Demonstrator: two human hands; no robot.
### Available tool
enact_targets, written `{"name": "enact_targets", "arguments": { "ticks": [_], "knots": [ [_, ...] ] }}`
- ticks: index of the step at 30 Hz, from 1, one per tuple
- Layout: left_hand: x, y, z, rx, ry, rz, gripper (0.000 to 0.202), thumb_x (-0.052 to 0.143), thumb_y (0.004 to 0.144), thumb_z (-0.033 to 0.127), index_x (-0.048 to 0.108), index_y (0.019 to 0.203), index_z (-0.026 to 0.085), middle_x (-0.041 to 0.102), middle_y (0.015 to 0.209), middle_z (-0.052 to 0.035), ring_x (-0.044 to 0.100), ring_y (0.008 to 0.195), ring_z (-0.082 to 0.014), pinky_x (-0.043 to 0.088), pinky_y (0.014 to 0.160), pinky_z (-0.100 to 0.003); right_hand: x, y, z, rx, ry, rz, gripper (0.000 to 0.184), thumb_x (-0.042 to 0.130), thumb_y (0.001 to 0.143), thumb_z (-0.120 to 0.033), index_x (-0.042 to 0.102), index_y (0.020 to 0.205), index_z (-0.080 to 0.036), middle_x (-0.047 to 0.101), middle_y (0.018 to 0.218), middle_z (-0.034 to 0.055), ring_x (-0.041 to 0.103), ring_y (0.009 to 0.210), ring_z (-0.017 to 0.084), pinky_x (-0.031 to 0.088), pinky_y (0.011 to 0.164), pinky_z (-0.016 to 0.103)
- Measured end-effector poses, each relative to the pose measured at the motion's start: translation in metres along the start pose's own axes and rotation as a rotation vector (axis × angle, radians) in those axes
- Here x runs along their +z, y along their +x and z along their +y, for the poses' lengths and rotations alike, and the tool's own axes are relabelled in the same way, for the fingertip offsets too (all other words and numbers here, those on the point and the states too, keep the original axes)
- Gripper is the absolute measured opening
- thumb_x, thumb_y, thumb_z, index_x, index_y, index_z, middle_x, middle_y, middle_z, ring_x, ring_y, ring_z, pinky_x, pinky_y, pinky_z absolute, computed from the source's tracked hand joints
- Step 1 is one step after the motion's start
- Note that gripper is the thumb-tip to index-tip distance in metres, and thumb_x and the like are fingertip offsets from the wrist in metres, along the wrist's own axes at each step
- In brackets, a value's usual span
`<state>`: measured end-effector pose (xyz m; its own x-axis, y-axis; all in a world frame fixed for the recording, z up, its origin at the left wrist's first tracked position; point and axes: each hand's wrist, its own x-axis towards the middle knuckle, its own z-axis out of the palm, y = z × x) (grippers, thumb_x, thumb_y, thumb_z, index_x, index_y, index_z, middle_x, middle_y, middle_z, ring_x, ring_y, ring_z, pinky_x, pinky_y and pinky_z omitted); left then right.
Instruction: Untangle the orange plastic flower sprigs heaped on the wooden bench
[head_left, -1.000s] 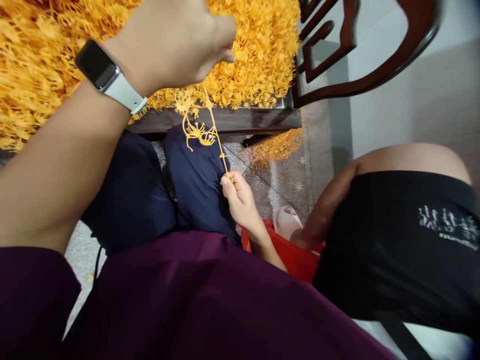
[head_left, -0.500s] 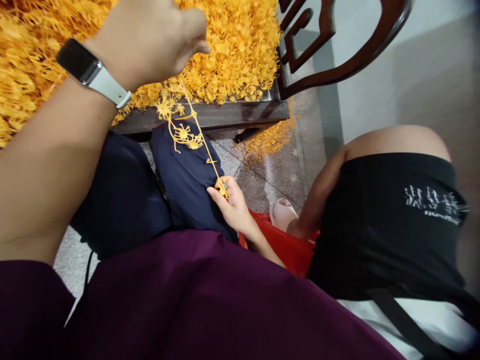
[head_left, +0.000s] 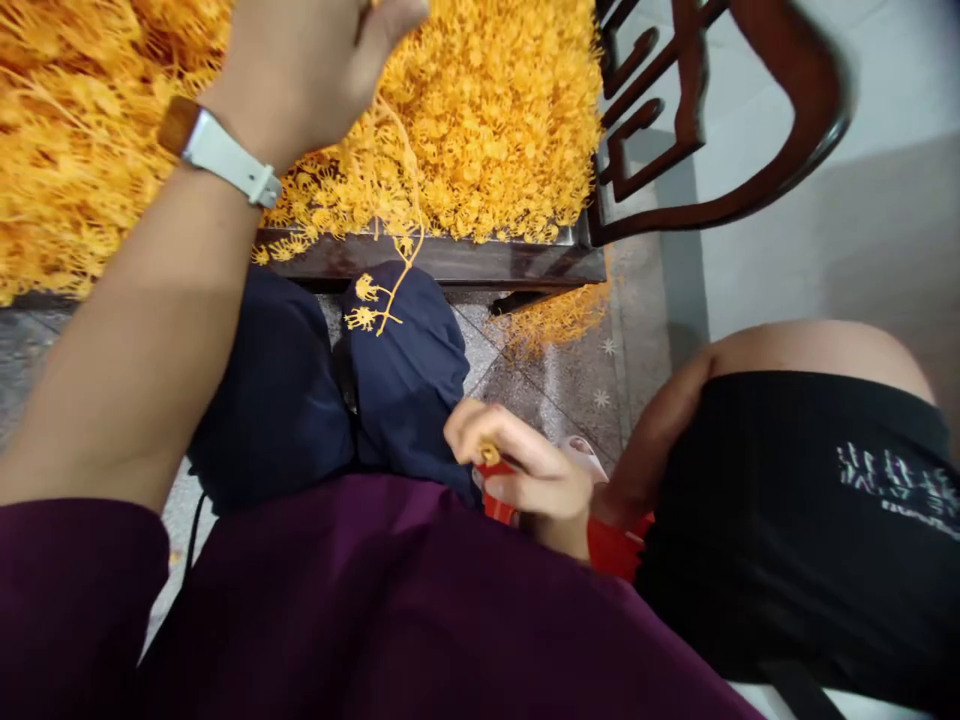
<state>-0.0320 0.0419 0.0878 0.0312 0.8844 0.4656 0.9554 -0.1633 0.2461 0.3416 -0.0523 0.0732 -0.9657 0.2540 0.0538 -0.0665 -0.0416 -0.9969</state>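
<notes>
My left hand (head_left: 307, 60), with a white-strapped watch (head_left: 217, 150) on the wrist, is raised over a heap of yellow plastic flower sprigs (head_left: 480, 110) and closed on the top of one thin yellow sprig (head_left: 382, 300), which dangles down over my dark blue knee (head_left: 409, 370). My right hand (head_left: 525, 470) is low beside my thigh, its fingers pinched on a small yellow piece (head_left: 490, 455) above a red bin (head_left: 611, 545). The sprig's lower end hangs free, apart from the right hand.
The flower heap lies on a dark wooden seat (head_left: 450, 258) with a carved chair back (head_left: 705, 110) at the right. More yellow pieces (head_left: 555, 315) lie on the speckled floor. Another person in black shorts (head_left: 810, 520) sits at the right, with a pale sandal (head_left: 592, 455) showing.
My left hand lifted higher with the sprig. My right hand left the stem's lower end and dropped toward the red bin with a small yellow piece in its fingers.
</notes>
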Motion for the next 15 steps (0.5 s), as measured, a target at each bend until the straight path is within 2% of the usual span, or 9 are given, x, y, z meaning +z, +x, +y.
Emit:
{"name": "enact_targets", "arguments": {
  "ticks": [3, 5, 6, 7, 9, 11, 13, 14, 15],
  "knots": [
    [0.0, 0.003, 0.016, -0.07, 0.094, -0.045, 0.059, 0.038, 0.111, 0.055, 0.071, 0.125, 0.007, 0.074, 0.109, -0.0162, 0.069, 0.119, -0.0387, 0.047, 0.103, -0.059, -0.01, 0.018, -0.044, -0.319, -0.101, -0.425, 0.014, 0.061, 0.096, -0.013, 0.07, 0.098, -0.024, 0.07, 0.111, 0.0093, 0.069, 0.098, 0.015, 0.058, 0.081, 0.025],
    [-0.001, 0.002, 0.018, -0.071, 0.141, -0.062, 0.061, 0.033, 0.11, 0.056, 0.072, 0.121, 0.01, 0.075, 0.1, -0.0169, 0.072, 0.104, -0.0343, 0.053, 0.09, -0.051, -0.014, 0.032, -0.065, -0.619, -0.154, -0.688, 0.022, 0.072, 0.091, -0.019, 0.071, 0.071, -0.029, 0.076, 0.099, 0.0046, 0.071, 0.085, 0.013, 0.059, 0.073, 0.02],
    [-0.001, 0.001, 0.018, -0.084, 0.166, -0.079, 0.059, 0.032, 0.11, 0.055, 0.073, 0.117, 0.012, 0.074, 0.094, -0.0167, 0.072, 0.095, -0.0324, 0.053, 0.083, -0.046, -0.017, 0.042, -0.072, -0.763, -0.186, -0.763, 0.031, 0.077, 0.087, -0.024, 0.067, 0.059, -0.031, 0.076, 0.087, 0.0027, 0.071, 0.078, 0.013, 0.058, 0.067, 0.019],
    [0.0, 0.001, 0.017, -0.079, 0.178, -0.093, 0.054, 0.034, 0.11, 0.052, 0.073, 0.114, 0.015, 0.074, 0.088, -0.015, 0.071, 0.088, -0.0308, 0.051, 0.078, -0.043, -0.022, 0.053, -0.076, -0.848, -0.239, -0.737, 0.039, 0.08, 0.085, -0.028, 0.062, 0.05, -0.033, 0.073, 0.075, 0.002, 0.069, 0.072, 0.013, 0.056, 0.061, 0.019],
    [0.004, 0.001, 0.017, -0.049, 0.159, -0.098, 0.046, 0.038, 0.109, 0.049, 0.073, 0.11, 0.019, 0.073, 0.082, -0.0113, 0.07, 0.078, -0.0276, 0.048, 0.073, -0.039, -0.041, 0.083, -0.078, -0.846, -0.399, -0.451, 0.045, 0.079, 0.086, -0.039, 0.059, 0.047, -0.034, 0.067, 0.063, 0.0018, 0.066, 0.068, 0.013, 0.052, 0.053, 0.018],
    [0.01, 0.004, 0.017, -0.022, 0.162, -0.071, 0.045, 0.036, 0.109, 0.049, 0.072, 0.107, 0.021, 0.073, 0.079, -0.0105, 0.069, 0.073, -0.0271, 0.045, 0.068, -0.037, -0.065, 0.119, -0.073, -0.717, -0.541, -0.057, 0.042, 0.062, 0.097, -0.051, 0.065, 0.06, -0.03, 0.071, 0.073, 0.0042, 0.064, 0.075, 0.013, 0.054, 0.058, 0.02],
    [0.012, 0.005, 0.019, -0.007, 0.172, -0.067, 0.046, 0.035, 0.109, 0.049, 0.072, 0.104, 0.021, 0.073, 0.078, -0.0111, 0.069, 0.07, -0.0276, 0.043, 0.065, -0.036, -0.083, 0.152, -0.06, -0.638, -0.448, 0.358, 0.053, 0.036, 0.107, -0.054, 0.067, 0.076, -0.023, 0.072, 0.082, 0.0073, 0.062, 0.078, 0.015, 0.056, 0.064, 0.027],
    [0.012, 0.005, 0.021, -0.003, 0.178, -0.08, 0.046, 0.035, 0.109, 0.048, 0.071, 0.103, 0.021, 0.073, 0.077, -0.0114, 0.069, 0.069, -0.0277, 0.042, 0.063, -0.036, -0.087, 0.165, -0.049, -0.598, -0.324, 0.555, 0.053, 0.029, 0.108, -0.051, 0.066, 0.083, -0.021, 0.071, 0.087, 0.0081, 0.062, 0.079, 0.016, 0.056, 0.066, 0.029],
    [0.011, 0.005, 0.023, 0.0, 0.182, -0.098, 0.046, 0.035, 0.109, 0.048, 0.071, 0.102, 0.021, 0.074, 0.077, -0.0115, 0.069, 0.068, -0.0275, 0.04, 0.062, -0.035, -0.086, 0.175, -0.035, -0.532, -0.182, 0.763, 0.047, 0.031, 0.108, -0.048, 0.064, 0.089, -0.021, 0.07, 0.089, 0.0079, 0.062, 0.078, 0.016, 0.055, 0.068, 0.031]
  ]
}}
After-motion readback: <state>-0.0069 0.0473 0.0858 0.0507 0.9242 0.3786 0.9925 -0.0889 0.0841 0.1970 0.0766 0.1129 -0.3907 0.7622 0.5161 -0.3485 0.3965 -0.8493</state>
